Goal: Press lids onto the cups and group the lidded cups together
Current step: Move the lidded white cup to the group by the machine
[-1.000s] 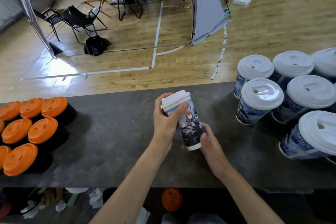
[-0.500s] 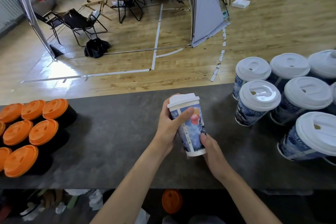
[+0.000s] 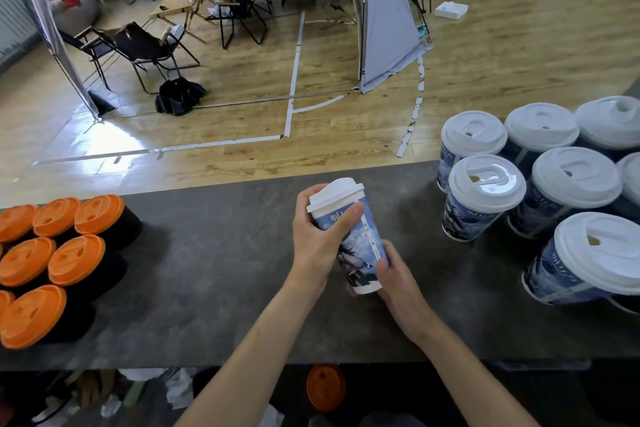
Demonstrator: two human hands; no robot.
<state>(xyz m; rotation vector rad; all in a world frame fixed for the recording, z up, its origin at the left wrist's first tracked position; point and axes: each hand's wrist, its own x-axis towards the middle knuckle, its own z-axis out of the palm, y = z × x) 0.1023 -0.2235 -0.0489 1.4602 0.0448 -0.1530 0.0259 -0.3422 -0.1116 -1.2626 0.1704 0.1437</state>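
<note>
The printed paper cup is sitting in both hands above the middle of the dark stone-look counter. It is tilting, with its top leaning away and to the left. A white lid is covering its mouth. Whether its base is touching the counter cannot be told.

The left hand is wrapping around the upper part of the cup. Its thumb is lying across the printed front just under the lid's rim, and its fingers are curling behind. The right hand is clasping the lower part of the cup near the base, with its fingers curling around the right side.

On the right of the counter, well apart from the held cup, a cluster of white-lidded cups is standing upright and packed closely together, the farthest ones running past the frame edge. On the left, a group of black cups with orange lids is standing in tight rows.

Beneath the near edge of the counter, one loose orange lid is showing among crumpled paper. Beyond the counter, a wooden floor marked with pale tape lines is stretching back to black folding chairs and a grey fabric panel.
</note>
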